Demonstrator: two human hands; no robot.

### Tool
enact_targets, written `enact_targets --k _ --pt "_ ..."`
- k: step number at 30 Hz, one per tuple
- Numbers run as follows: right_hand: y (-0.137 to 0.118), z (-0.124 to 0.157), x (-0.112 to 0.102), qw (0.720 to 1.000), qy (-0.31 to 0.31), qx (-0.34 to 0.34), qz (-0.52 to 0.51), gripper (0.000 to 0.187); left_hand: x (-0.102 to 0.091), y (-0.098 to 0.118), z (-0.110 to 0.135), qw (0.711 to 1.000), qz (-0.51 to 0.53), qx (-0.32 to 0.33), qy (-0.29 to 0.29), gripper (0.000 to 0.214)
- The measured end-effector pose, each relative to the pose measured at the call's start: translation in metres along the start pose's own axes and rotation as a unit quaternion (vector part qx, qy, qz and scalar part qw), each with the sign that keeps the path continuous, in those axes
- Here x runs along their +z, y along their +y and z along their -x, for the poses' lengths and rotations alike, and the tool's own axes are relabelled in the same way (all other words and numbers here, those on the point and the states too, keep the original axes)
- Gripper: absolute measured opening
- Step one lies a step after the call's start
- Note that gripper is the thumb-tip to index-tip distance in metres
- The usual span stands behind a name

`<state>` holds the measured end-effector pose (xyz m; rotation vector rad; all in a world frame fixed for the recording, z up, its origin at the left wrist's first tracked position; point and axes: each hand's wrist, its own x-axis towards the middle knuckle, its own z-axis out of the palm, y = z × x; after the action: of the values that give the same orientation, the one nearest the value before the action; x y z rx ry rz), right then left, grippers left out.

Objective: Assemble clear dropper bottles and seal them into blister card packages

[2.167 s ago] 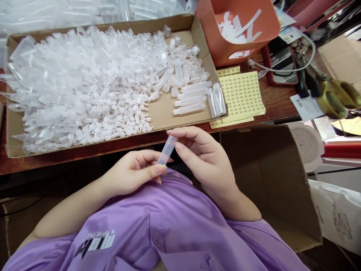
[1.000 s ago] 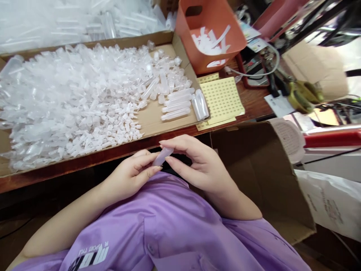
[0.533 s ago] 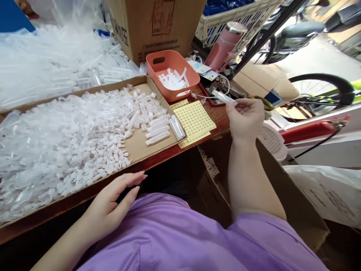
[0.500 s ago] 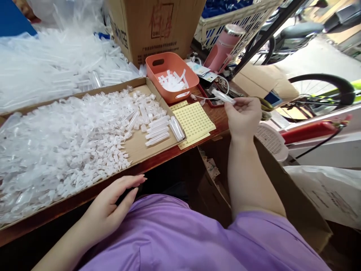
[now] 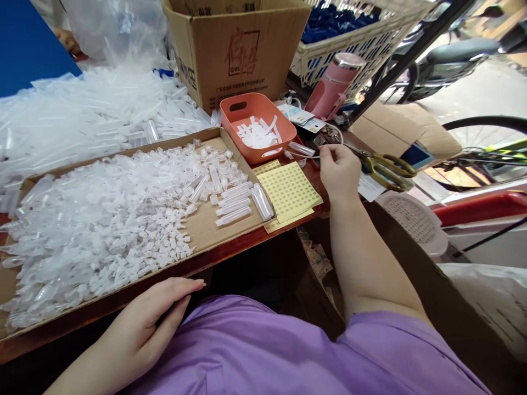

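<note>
head view: a person's right arm (image 5: 366,258) reaches forward toward the counter (image 5: 230,249), elbow bent, while the left forearm (image 5: 90,362) stays low before its near edge. behind the counter's orange bin (image 5: 253,154), a cardboard carton (image 5: 214,60) reads "qiwu" among large red characters. rows of print on the yellow sticker sheets (image 5: 292,189) are too small to read. the right hand (image 5: 340,170) curls, thumb and fingertips in a narrow grip; whether it holds anything cannot be told. the left hand (image 5: 152,318) hangs with its grip slightly parted. one slim, clear, glossy tube (image 5: 302,148) lies sideways between bin and right fingertips.
</note>
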<state>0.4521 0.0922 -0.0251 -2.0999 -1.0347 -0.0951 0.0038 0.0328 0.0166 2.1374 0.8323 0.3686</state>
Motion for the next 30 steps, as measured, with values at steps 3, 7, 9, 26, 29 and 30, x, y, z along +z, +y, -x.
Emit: enact_targets --k 3,7,9,26,29,30 --pt "-0.015 0.013 -0.003 0.997 0.018 -0.058 -0.036 0.028 -0.023 0.007 0.001 0.997 -0.063 0.030 -0.032 0.043" --pt "-0.061 0.037 -0.011 0.980 -0.081 -0.166 -0.074 0.022 -0.062 0.013 -0.013 0.987 -0.148 0.041 0.038 0.035" --pt "-0.086 0.048 -0.017 0.954 -0.217 -0.206 -0.028 0.019 -0.083 0.015 -0.031 0.975 -0.207 0.011 0.081 0.030" --pt "-0.145 0.066 -0.008 0.776 -0.450 -0.210 0.388 0.030 -0.188 -0.058 -0.217 0.873 -0.412 -0.248 0.084 0.039" --pt "-0.145 0.072 -0.004 0.788 -0.438 -0.187 0.390 0.031 -0.182 -0.075 -0.245 0.874 -0.397 -0.271 0.073 0.037" --pt "-0.145 0.074 -0.003 0.791 -0.435 -0.183 0.389 0.033 -0.180 -0.080 -0.251 0.874 -0.394 -0.275 0.071 0.037"
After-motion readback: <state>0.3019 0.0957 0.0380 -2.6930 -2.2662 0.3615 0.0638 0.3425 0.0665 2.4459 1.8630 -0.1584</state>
